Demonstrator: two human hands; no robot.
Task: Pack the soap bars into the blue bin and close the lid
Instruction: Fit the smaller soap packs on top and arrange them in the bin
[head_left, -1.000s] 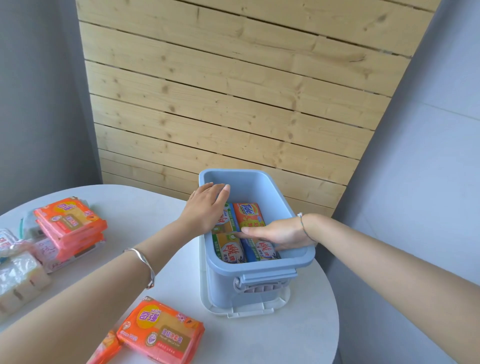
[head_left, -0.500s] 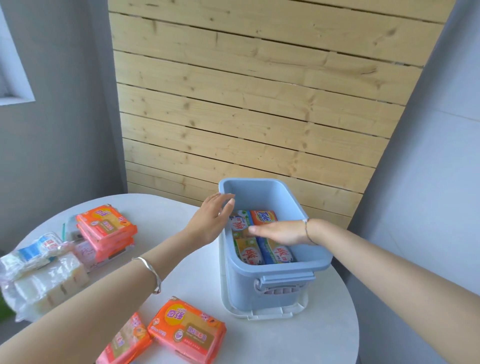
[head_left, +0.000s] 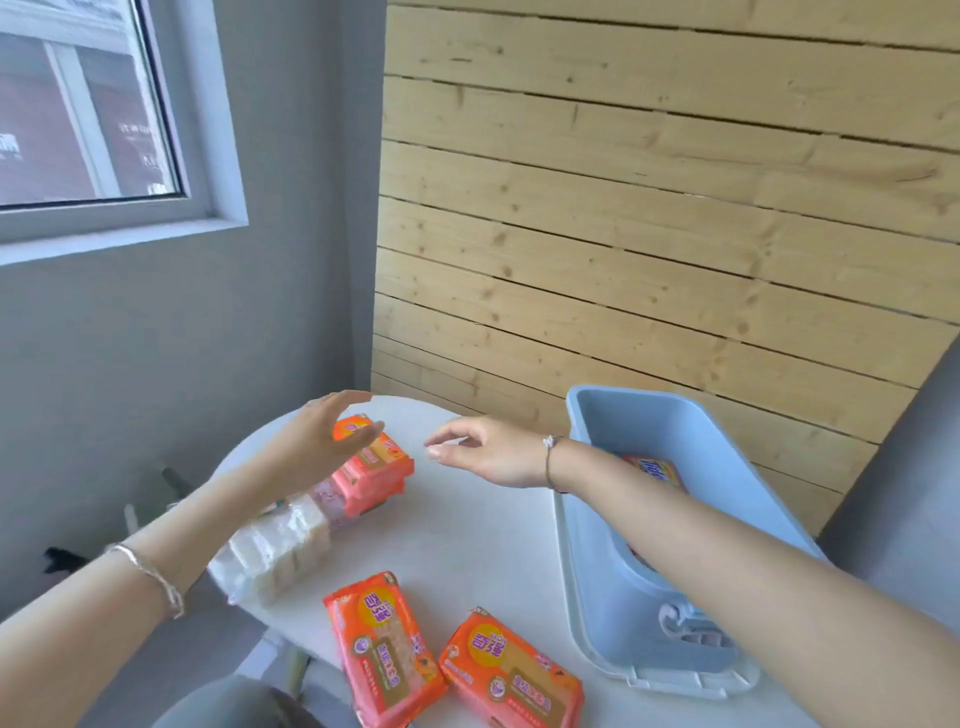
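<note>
**Both hands empty over the table, bin open**

The light-blue plastic bin (head_left: 602, 608) stands at the right edge of the round white table (head_left: 467, 545), with no lid on top. A white plastic lid (head_left: 675, 683) lies flat under it, its rim showing along the bin's near and left sides. Inside the bin, a wrapped orange-and-blue soap bar (head_left: 652, 467) shows past the person's forearm; the rest of the contents are hidden.

The right hand (head_left: 488, 452) hangs just left of the bin, above bare tabletop, fingers loosely curled and holding nothing, a thin band at the wrist. Its forearm crosses over the bin's left rim.

Farther left of the bin, the left hand (head_left: 322, 441) is spread wide over a stack of orange-wrapped soap packs (head_left: 374, 467), thumb below and fingers above the top pack. I cannot tell whether it touches. It grips nothing. A silver bracelet (head_left: 150, 577) sits on that wrist.

Beside that stack, on the side away from the bin, lies a clear bag of white bars (head_left: 280, 545). Two more orange soap packs (head_left: 384, 649) (head_left: 511, 675) lie flat near the front edge, left of the bin.
</note>
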